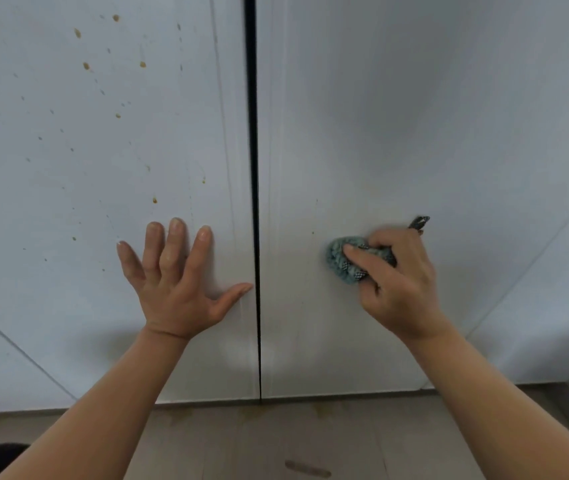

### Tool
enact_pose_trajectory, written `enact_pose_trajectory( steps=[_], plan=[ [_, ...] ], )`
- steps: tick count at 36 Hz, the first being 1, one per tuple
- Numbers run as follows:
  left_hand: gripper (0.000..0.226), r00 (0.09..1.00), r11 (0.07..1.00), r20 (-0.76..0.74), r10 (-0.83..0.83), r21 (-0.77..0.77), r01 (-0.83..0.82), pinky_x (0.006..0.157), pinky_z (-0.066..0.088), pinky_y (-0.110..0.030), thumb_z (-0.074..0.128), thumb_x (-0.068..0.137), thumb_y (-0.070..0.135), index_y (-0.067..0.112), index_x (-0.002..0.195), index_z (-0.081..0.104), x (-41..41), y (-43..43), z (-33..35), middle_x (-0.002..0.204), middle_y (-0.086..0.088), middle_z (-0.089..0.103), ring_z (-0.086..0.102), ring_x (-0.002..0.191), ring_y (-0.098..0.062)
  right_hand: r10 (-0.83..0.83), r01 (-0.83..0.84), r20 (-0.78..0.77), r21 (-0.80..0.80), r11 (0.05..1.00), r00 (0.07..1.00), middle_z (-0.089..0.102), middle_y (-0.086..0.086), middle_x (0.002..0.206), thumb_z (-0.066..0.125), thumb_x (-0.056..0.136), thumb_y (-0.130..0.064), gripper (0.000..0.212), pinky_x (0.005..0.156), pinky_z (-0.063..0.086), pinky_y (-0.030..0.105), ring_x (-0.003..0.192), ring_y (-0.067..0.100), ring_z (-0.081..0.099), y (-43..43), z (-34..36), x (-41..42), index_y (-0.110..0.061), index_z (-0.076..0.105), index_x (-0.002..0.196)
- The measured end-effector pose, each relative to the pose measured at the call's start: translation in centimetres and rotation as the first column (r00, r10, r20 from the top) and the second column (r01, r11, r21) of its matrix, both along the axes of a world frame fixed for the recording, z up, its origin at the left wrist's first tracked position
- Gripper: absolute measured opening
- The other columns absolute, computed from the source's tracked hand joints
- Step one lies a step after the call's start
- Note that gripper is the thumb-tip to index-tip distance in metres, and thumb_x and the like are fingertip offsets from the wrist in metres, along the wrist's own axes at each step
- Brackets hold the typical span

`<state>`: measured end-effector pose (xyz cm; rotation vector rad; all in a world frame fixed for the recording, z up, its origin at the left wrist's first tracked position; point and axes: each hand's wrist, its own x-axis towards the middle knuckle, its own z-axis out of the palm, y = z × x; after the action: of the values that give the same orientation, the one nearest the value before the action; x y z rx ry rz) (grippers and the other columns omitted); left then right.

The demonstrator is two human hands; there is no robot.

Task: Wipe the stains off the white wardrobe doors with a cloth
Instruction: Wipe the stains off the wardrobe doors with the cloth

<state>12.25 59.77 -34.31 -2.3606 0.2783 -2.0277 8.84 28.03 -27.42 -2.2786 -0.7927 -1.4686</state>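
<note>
Wiping is under way on the right wardrobe door (414, 116). The right hand (401, 275) grips a bunched blue-grey cloth (340, 261) and presses it to the panel, lower centre-right of frame. A checkered corner of the cloth pokes out above the knuckles.

The left hand (175, 282) is spread flat with fingers splayed, palm on the left wardrobe door (33, 188), just beside the dark gap (253, 168) between the doors. It holds nothing and looks like bracing.

Status, as a judgement:
- Right door: mostly clean where visible. One small brown speck (313, 232) sits just up-left of the cloth, with a faint streak above it.
- Left door: not done. Brown stains (85, 65) scatter from the upper left of frame down to just above the left fingertips, with fine specks between.
- Floor (207, 445): faint brownish marks under the door edge, outside the task.

Estimate is under half finished. What remains is the speck by the cloth, then the whole left panel.
</note>
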Motion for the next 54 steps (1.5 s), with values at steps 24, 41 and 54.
enact_pose_trajectory(
  steps=[24,41,54],
  plan=[
    [0.114,1.0,0.999,0.01,-0.017,-0.035,0.017,0.125,0.004,-0.059,0.066,0.071,0.084,0.02,0.16,0.035,0.1,-0.2,0.0,0.162,-0.013,0.03,0.012,0.159,-0.03,-0.069,0.001,0.085,0.625,0.781,0.994,0.052,0.013,0.101,0.06,0.075,0.019,0.039,0.083,0.05,0.027,0.095,0.016,0.055,3.5,4.6,0.5,0.001,0.074,0.106],
    [0.117,1.0,0.999,0.014,-0.017,-0.034,0.018,0.124,0.005,-0.06,0.069,0.069,0.085,0.02,0.16,0.034,0.1,-0.1,-0.1,0.171,-0.006,0.018,0.011,0.159,-0.03,-0.004,-0.004,0.079,0.099,0.995,0.997,0.061,0.023,0.091,0.06,0.09,0.003,0.022,0.075,0.048,0.04,0.084,0.036,0.057,3.0,0.4,0.4,0.0,0.079,0.1],
    [0.114,1.0,0.999,0.024,-0.015,-0.037,0.016,0.124,0.004,-0.059,0.067,0.07,0.086,0.019,0.157,0.038,0.3,-0.2,-0.1,0.171,-0.007,0.019,0.011,0.159,-0.029,-0.075,-0.004,0.146,0.481,0.876,0.986,0.057,0.028,0.093,0.059,0.079,0.021,0.033,0.078,0.052,0.033,0.088,0.03,0.058,4.5,5.2,0.3,0.005,0.075,0.103]
  ],
)
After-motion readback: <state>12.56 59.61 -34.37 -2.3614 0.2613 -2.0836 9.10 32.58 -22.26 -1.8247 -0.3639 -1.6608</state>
